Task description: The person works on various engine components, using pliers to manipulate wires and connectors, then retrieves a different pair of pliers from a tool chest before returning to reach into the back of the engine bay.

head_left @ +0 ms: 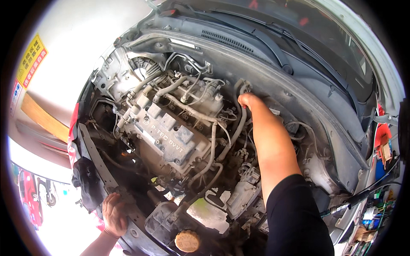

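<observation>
Hose work seems in hand: right hand (246,100) curled at the grey hose (240,126) beside the engine (159,130), can't tell if gripping, left hand (114,213) half-open, resting on the front rail (96,158); next calls for careful finger purchase.

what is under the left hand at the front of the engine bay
The left hand rests on the front metal frame, which shows beside it. The part directly beneath the palm is covered, so it cannot be seen.
</observation>
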Demonstrator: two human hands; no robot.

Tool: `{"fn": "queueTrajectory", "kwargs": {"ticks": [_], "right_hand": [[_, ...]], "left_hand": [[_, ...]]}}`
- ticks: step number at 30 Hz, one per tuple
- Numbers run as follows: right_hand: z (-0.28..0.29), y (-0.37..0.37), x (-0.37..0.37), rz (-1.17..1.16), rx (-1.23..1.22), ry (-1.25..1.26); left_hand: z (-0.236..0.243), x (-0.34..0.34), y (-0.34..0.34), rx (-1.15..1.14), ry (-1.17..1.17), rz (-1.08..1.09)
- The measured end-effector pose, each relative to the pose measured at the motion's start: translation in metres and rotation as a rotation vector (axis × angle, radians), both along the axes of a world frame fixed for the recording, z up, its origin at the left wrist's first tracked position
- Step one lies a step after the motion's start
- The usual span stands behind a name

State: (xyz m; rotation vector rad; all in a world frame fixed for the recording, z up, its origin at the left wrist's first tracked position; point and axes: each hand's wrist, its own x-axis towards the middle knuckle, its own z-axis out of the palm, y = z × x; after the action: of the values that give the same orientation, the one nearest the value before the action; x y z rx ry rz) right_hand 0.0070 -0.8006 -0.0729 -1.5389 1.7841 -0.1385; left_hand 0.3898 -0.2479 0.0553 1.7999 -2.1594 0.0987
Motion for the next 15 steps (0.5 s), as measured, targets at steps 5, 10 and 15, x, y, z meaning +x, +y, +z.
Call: {"fn": "queueTrajectory", "kwargs": {"ticks": [5, 10, 15], "right_hand": [[-0.034, -0.014, -0.004, -0.039, -0.155, 0.029], [0.003, -0.004, 0.008, 0.046, -0.04, 0.123], [0.018, 0.008, 0.0, -0.038, -0.022, 0.017]], "left_hand": [[0.002, -0.003, -0.004, 0.011, -0.022, -0.007], [0.0, -0.005, -0.004, 0.003, -0.018, 0.002], [0.002, -0.006, -0.004, 0.03, -0.036, 0.008]]}}
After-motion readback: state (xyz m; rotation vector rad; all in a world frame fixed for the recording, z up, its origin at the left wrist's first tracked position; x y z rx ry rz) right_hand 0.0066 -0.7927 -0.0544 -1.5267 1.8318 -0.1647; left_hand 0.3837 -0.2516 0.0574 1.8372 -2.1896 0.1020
